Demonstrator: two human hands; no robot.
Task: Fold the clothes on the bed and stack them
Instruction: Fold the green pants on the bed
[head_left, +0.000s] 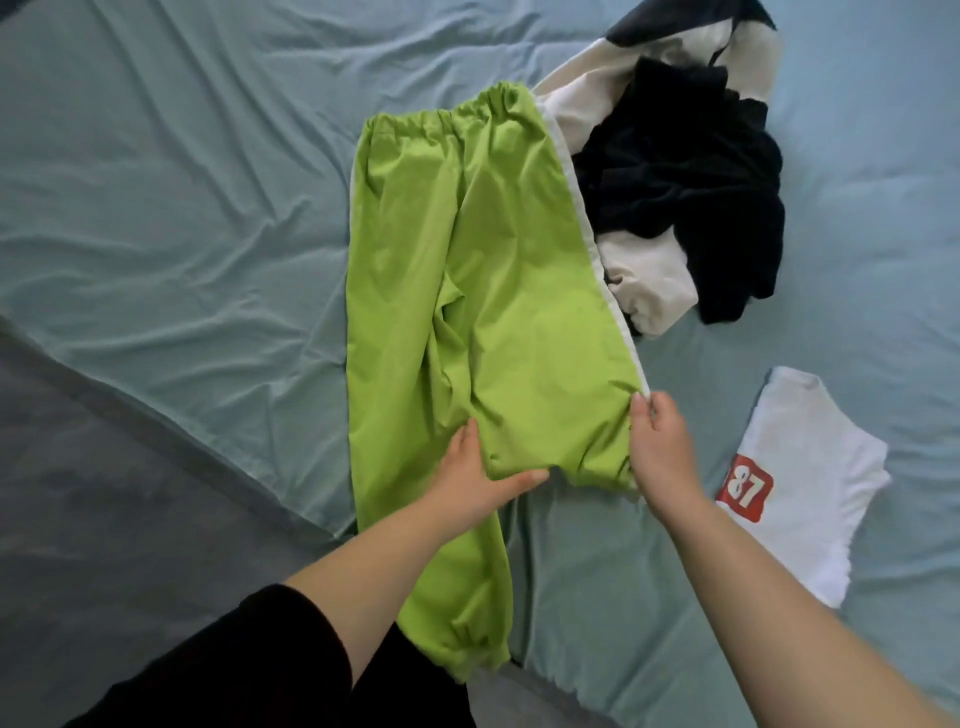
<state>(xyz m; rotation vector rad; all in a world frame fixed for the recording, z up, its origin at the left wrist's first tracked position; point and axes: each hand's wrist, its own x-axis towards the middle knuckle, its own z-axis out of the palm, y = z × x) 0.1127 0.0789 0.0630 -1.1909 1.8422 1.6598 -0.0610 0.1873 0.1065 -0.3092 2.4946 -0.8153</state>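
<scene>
Now the green trousers (498, 260) lie lengthwise on the bed (182, 182), spread over its pale blue sheet. Their gathered waistband (467, 111) is at the far end and the legs run back toward the person. One leg reaches all the way to the near edge of the bed, where its elastic cuff (467, 652) rests. The other leg ends higher up, its lower end bunched between the two hands.

The left hand (480, 470) holds that bunched end from the inner side, thumb up along the cloth and fingers (519, 480) curled under the hem. The right hand (660, 447) pinches the outer seam between thumb and fingers, right where the white stripe (582, 197) runs down the side.

Touching the trousers along that striped side, a loose heap of black and white clothes (685, 171) lies unfolded at the far right. Nearer, and apart from the trousers, a folded white T-shirt (810, 467) lies flat with a red number patch (745, 491) showing.

A grey cover (104, 493) fills the lower left corner beside the sheet, and a black sleeve (249, 665) covers the upper left arm.
</scene>
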